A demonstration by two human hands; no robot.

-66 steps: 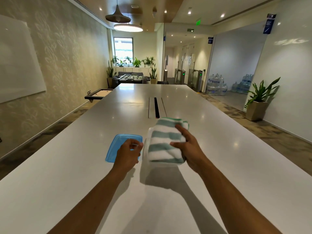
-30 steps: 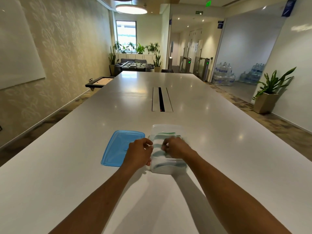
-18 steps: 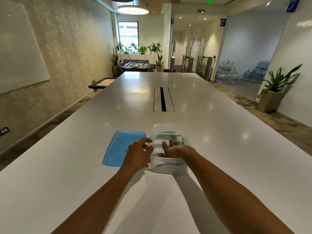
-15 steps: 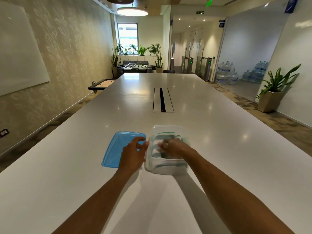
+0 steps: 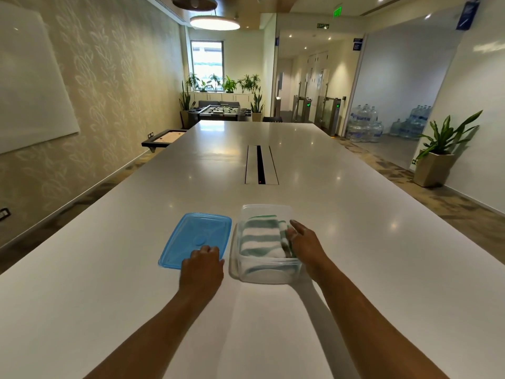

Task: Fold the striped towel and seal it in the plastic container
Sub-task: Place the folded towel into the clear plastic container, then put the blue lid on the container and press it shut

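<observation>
The green-and-white striped towel (image 5: 259, 237) lies folded inside the clear plastic container (image 5: 269, 275), which stands open on the white table (image 5: 355, 242). My right hand (image 5: 304, 243) reaches into the container's right side, its spread fingers pressing on the towel's right edge. The blue lid (image 5: 198, 236) lies flat on the table just left of the container. My left hand (image 5: 203, 265) rests on the lid's near right corner with its fingers curled over the edge.
A cable slot (image 5: 259, 165) runs down the table's middle beyond the container. On the floor to the right stand a potted plant (image 5: 440, 154) and several water bottles (image 5: 366, 127). A low game board (image 5: 166, 138) sits off the table's left side.
My left hand left the container and moved left onto the lid's near corner. My right hand slid from the towel's top to its right edge inside the container.
</observation>
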